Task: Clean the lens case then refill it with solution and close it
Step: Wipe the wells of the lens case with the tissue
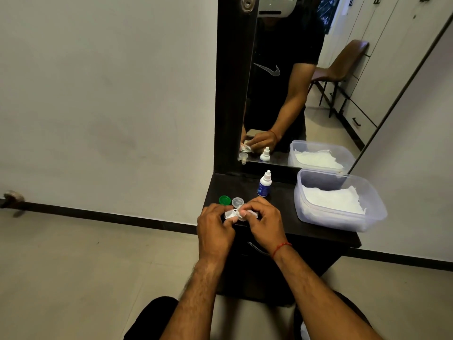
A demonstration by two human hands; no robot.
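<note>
A: Wiping looks like the step in hand; the left hand (pixel 215 225) is curled closed around the small translucent white plastic lens case (pixel 230 214), and the right hand (pixel 263 220) pinches a scrap of white tissue (pixel 250 212) against it, fingers bent in tight; both sit over the near left edge of the dark wooden dresser top (pixel 282 217).

B: And the caps?

A: The round green screw cap (pixel 224 200) and the round clear screw cap (pixel 237 201) lie loose just beyond the knuckles, close to the left edge; a careless knuckle could, I think, knock either one to the floor.

B: The solution?

A: The small white dropper bottle with the blue label (pixel 264 184) stands upright just beyond the right hand; reaching past it to the clear plastic tub of white tissues (pixel 377 204) on the right could tip it.

B: Anything else?

A: Tissue fibres may stay in the wells; I cannot tell whether they are clean.
</note>
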